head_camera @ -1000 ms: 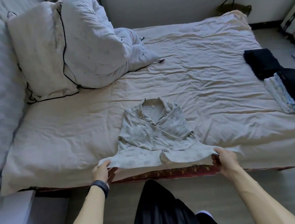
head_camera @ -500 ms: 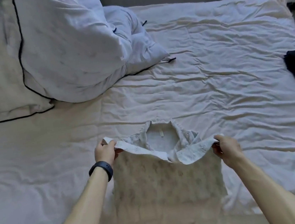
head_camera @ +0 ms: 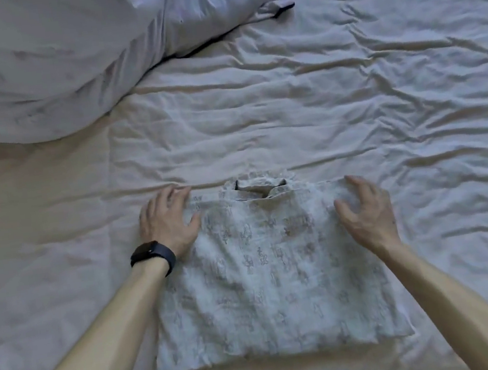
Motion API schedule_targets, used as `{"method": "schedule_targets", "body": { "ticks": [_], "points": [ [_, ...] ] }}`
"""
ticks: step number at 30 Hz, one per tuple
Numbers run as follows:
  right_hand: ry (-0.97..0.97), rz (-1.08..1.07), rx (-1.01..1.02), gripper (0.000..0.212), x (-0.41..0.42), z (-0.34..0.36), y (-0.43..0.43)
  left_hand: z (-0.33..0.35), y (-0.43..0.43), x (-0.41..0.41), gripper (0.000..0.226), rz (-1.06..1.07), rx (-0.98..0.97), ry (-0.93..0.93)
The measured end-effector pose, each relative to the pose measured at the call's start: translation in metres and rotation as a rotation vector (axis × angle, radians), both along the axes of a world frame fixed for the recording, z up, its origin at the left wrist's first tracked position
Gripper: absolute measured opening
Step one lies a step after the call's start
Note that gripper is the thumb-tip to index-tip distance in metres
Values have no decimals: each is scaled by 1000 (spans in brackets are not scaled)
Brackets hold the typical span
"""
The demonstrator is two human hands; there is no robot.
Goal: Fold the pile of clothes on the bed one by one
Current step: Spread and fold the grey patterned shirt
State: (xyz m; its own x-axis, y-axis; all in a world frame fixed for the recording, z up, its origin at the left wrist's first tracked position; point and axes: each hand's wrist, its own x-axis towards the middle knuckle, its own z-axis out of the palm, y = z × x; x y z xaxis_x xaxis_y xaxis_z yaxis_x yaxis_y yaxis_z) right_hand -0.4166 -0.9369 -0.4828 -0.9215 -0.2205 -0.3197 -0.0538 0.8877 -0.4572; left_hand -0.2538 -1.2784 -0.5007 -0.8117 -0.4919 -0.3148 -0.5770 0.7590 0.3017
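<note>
A pale patterned shirt [head_camera: 273,279] lies folded into a rectangle on the bed, its collar at the far edge. My left hand [head_camera: 167,222], with a dark band on the wrist, rests flat on the shirt's far left corner, fingers spread. Over the far right corner sits my right hand [head_camera: 366,213], fingers apart and slightly curled, touching the cloth. Neither hand grips anything.
The wrinkled light sheet [head_camera: 348,95] covers the bed all around the shirt. A bunched white duvet [head_camera: 52,63] with dark piping lies at the far left.
Both hands carried the shirt's lower hem up to the collar, laid it down and let go. They now rest open on the top corners. The camera has moved closer.
</note>
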Motion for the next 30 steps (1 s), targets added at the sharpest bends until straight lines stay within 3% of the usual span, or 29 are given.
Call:
{"method": "schedule_targets", "body": {
  "ticks": [4, 8, 14, 17, 20, 24, 26, 30],
  "points": [
    [-43, 346, 146, 63, -25, -6, -14, -5, -14, -11, 22, -203, -154, 42],
    [90, 592, 254, 33, -41, -13, -30, 4, -23, -18, 16, -298, -208, 18],
    [399, 585, 137, 32, -53, -24, -13, 10, -34, -21, 21, -393, -330, 96],
    [274, 542, 214, 32, -54, -24, -14, 9, -32, -29, 24, -348, -334, -109],
    [122, 446, 124, 37, -49, -15, -30, 10, -11, -42, 37, -288, -205, 11],
    [6, 722, 81, 66, -40, -7, -61, 6, 26, -69, 61, -474, -25, -25],
    [-45, 731, 119, 60, -38, -14, -69, -2, 32, -77, 58, -503, -23, -79],
    [0, 752, 155, 28, -40, -21, -79, -6, 33, -86, 33, -520, -45, -108]
  ]
}}
